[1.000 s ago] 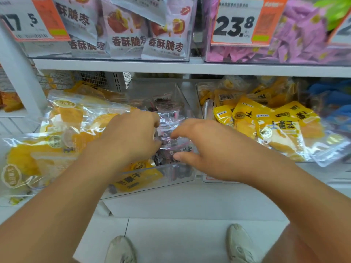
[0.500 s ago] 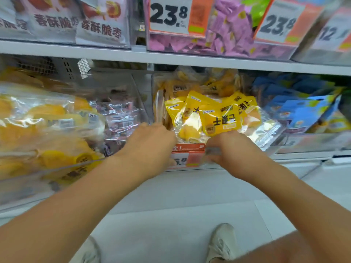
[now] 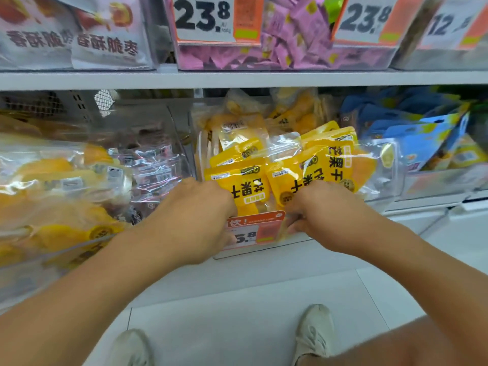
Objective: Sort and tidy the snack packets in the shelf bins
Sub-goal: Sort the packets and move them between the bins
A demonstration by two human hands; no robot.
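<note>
From the head view I look down at the lower shelf. Both my hands are at the front edge of the middle clear bin [image 3: 298,245], which is full of yellow dried mango packets [image 3: 237,184]. They stand and lean in loose rows, and some hang over the front wall above the orange price tag [image 3: 254,229].

My left hand [image 3: 196,220] lies with curled fingers on the bin's left front corner, touching the nearest packet; its fingertips are hidden, so I cannot tell if it really pinches anything. My right hand [image 3: 320,215] also has curled fingers, and they seem to pinch the lower edge of a packet at the front wall.

I judge that these packets are light, soft and slippery, with crinkly film that slides easily. It is better to take them by the flat sealed edges, or press several together from both sides.

To the left is a bin with dark snack packets [image 3: 155,170], to the right one with blue packets [image 3: 422,143].
</note>
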